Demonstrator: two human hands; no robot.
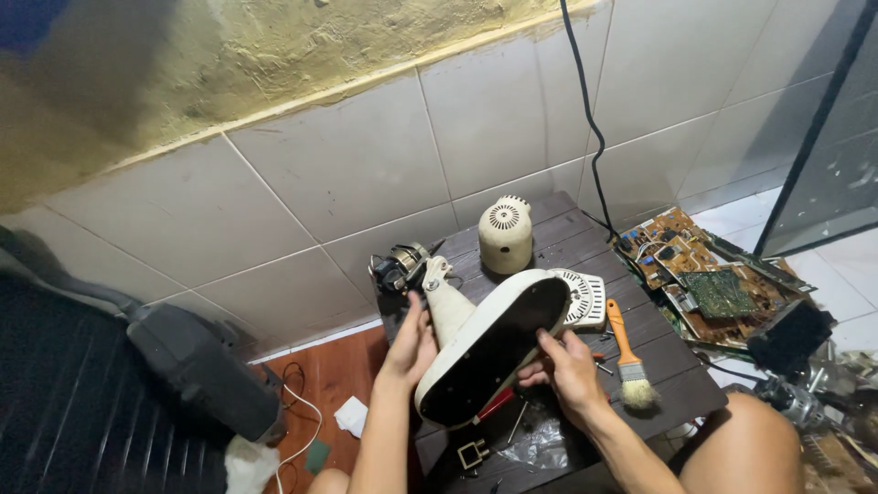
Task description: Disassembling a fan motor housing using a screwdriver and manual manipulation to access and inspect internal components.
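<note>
Head view: left hand, right hand fingers grip tilted fan base.

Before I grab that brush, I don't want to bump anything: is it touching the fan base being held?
Apart. The head view shows dark tabletop between the brush and the fan base.

Circuit boards: partly overlapped, parts too small to tell. Black case: left side in shadow.
</note>
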